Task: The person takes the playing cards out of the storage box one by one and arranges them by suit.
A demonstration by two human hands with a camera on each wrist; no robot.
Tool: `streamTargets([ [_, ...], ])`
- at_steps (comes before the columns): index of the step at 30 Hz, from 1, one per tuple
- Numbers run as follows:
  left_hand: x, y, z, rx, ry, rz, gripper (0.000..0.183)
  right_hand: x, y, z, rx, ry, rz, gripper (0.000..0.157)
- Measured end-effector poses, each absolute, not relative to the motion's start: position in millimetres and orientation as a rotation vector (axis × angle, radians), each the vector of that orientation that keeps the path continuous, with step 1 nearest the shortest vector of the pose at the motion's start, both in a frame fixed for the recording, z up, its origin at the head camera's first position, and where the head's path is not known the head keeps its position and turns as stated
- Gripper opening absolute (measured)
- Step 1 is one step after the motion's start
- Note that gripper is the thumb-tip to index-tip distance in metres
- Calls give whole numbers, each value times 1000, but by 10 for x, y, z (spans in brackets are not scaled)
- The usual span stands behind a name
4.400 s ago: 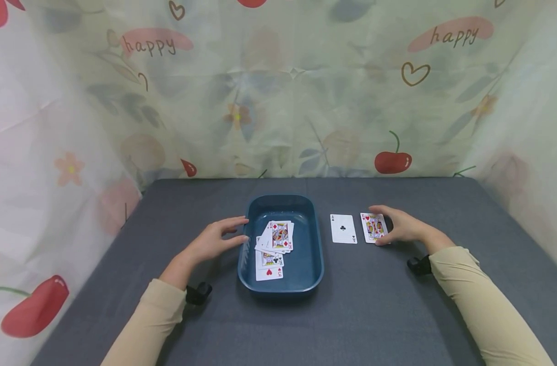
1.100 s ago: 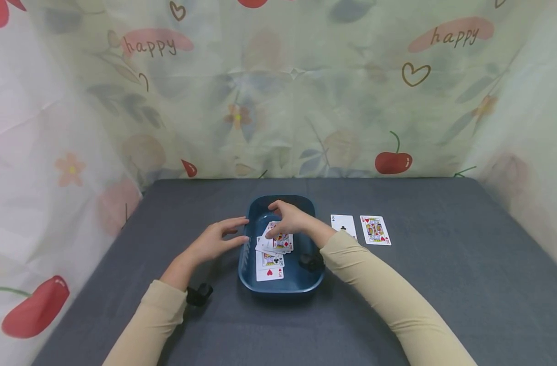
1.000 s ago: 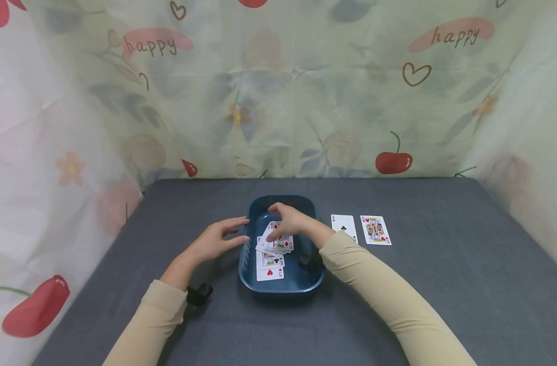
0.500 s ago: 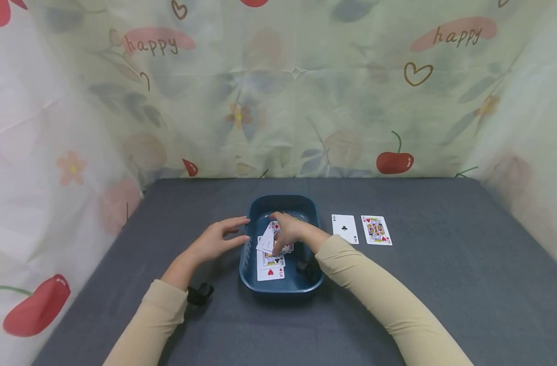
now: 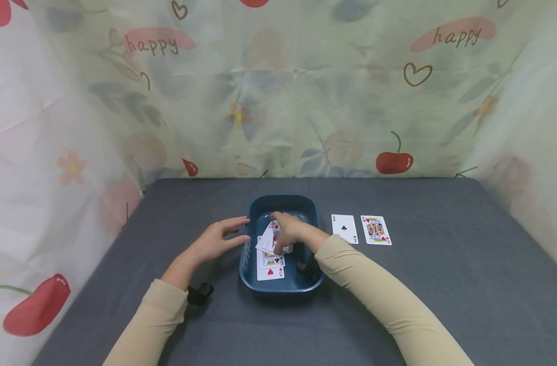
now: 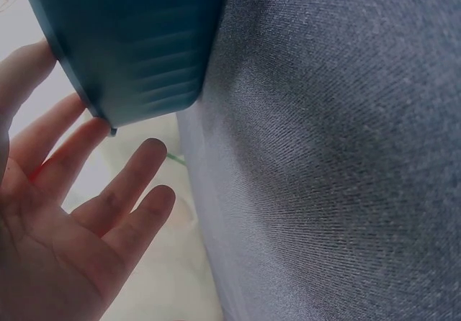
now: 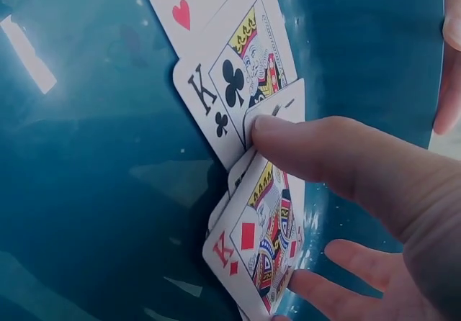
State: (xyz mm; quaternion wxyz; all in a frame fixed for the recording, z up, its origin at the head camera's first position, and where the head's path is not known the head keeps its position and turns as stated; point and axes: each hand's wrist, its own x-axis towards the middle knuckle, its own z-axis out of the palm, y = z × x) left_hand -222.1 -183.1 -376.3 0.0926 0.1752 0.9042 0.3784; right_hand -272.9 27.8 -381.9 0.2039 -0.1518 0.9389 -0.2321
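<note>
In a dark blue tray (image 5: 301,280) lies an overlapping pile of playing cards. The king of diamonds (image 7: 265,231) is on top of its part of the pile, with the king of clubs (image 7: 230,83) and a heart card (image 7: 180,11) below it. Reaching in from the right, my right hand (image 5: 294,230) pinches the king of diamonds, thumb at one short edge and fingertips at the opposite one, partly hidden. My left hand (image 5: 208,246) rests its fingertips and thumb at the tray's left rim, fingers loosely extended.
Right of the tray, an ace of clubs (image 5: 344,227) and a king of hearts (image 5: 376,230) lie face up on the grey tablecloth (image 5: 443,274). A patterned curtain (image 5: 296,101) hangs behind the table. Each wrist wears a black camera.
My right hand left the king of hearts on the table and moved left into the tray, then shifted its thumb onto the king of diamonds' near edge. My left hand stayed put.
</note>
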Motion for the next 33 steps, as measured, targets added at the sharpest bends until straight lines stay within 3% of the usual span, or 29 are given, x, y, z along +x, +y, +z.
streamTargets([
  [7,-2227,-1830,-3769,504,2691,1112,57,-2727,284,-3814,-448,2664,-608,89],
  [15,-2218,-1834,-3762,524,2687,1118,56,-2692,278,-3801,-457,2685,-466,99],
  [27,-2214,-1827,-3762,520,2693,1115,56,-2695,290,-3807,-470,2697,-520,91],
  [33,-2212,-1822,-3758,524,2696,1118,56,-2668,278,-3794,-479,2691,-481,99],
])
